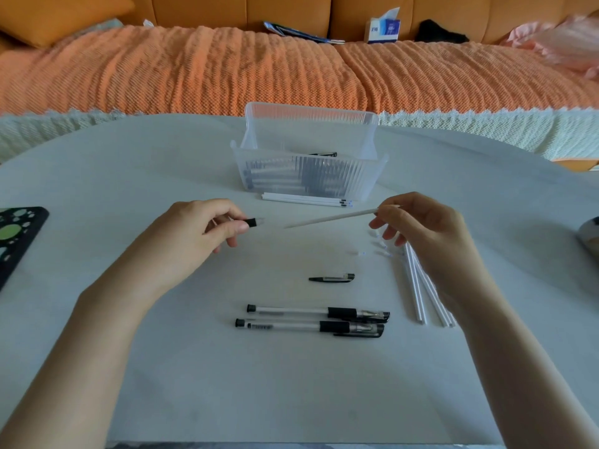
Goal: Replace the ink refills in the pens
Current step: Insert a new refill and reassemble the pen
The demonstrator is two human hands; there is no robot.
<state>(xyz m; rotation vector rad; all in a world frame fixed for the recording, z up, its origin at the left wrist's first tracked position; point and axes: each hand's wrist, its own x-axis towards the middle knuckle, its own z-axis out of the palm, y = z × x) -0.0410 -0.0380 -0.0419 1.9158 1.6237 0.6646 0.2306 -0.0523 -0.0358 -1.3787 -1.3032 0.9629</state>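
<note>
1. The left hand (207,226) is curled, thumb and forefinger pinching a pen piece (252,222) above the table (162,367); the right hand (418,222) pinches one end of a white refill (330,218) between thumb and fingertips, the lower fingers loosely spread.
2. The refill's free end stands apart from the pen piece; bare table shows beneath the gap.
3. Nearer the person lie a loose cap (332,278) and two capped pens (317,313), side by side, caps to the right; spare refills (418,296) lie under the right wrist; beyond the hands stands a clear bin (308,176), with a row of refills (304,199) just before its front wall.
4. Most of the pen piece is hidden in the left hand; the spare refills' far ends are covered by the right hand; the bin's contents blur behind its ribbed wall; a dark stencil board (16,234) is cut off at the left edge; small pale bits (381,245) by the right hand are too faint to identify.
5. The refill's long axis runs left to right, slightly tilted; its free end points left toward the pen piece, whose exposed end points right.
</note>
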